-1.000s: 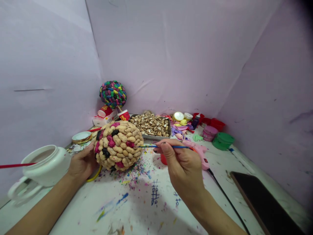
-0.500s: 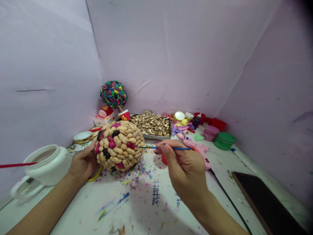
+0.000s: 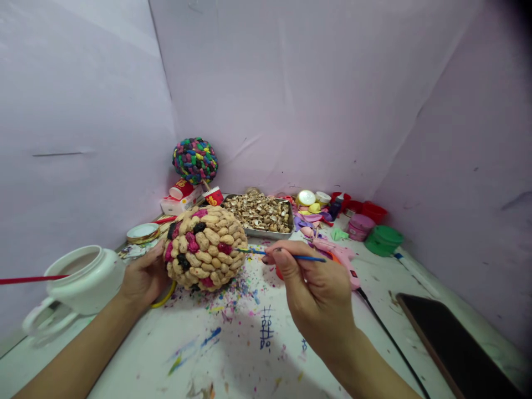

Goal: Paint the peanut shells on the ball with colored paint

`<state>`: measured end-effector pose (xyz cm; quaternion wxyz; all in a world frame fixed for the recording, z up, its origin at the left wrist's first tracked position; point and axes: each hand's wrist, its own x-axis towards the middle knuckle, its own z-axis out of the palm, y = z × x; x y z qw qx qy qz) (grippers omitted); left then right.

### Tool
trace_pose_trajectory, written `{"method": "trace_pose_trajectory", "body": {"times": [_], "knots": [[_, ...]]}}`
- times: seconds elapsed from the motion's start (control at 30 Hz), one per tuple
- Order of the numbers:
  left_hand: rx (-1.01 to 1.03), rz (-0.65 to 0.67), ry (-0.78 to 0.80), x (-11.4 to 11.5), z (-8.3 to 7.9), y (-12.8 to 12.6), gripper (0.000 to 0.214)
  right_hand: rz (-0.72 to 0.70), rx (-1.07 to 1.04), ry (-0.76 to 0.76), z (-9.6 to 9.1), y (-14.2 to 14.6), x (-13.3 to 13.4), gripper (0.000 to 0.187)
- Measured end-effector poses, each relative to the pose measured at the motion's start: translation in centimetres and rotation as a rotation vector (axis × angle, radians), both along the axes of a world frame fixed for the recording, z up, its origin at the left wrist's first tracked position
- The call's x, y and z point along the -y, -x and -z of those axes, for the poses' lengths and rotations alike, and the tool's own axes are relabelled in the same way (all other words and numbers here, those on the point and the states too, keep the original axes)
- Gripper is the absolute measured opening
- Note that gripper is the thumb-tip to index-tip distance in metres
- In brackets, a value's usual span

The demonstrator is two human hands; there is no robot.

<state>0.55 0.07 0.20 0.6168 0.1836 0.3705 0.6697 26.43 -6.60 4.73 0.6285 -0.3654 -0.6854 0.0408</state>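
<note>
Head view: a round tan ball of peanut shells (image 3: 211, 265), spotted magenta and black, sits left of centre at the paint-flecked white tabletop (image 3: 166, 338). The left hand (image 3: 145, 275) cups its left side, fingers partly hidden; the right hand (image 3: 318, 285) pinches a slim blue paintbrush (image 3: 310, 258), its tip at or just beside a magenta shell. The ball is probably light, stiff and brittle — best held by unpainted shells. A shell-filled metal tray (image 3: 270, 235) bounds it behind; turning room lies nearer the person.
</note>
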Motion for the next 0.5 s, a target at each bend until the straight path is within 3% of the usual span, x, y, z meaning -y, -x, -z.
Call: {"method": "trace_pose_trajectory", "body": {"times": [0.33,0.5], "knots": [[-0.005,0.125,-0.135,-0.08,0.57,0.44,0.057,-0.047,-0.041,0.006,0.12,0.35,0.23,0.016],[-0.027,0.128,-0.118,-0.25,1.01,0.74,0.051,0.033,-0.001,0.019,-0.11,-0.14,0.21,0.019]]}}
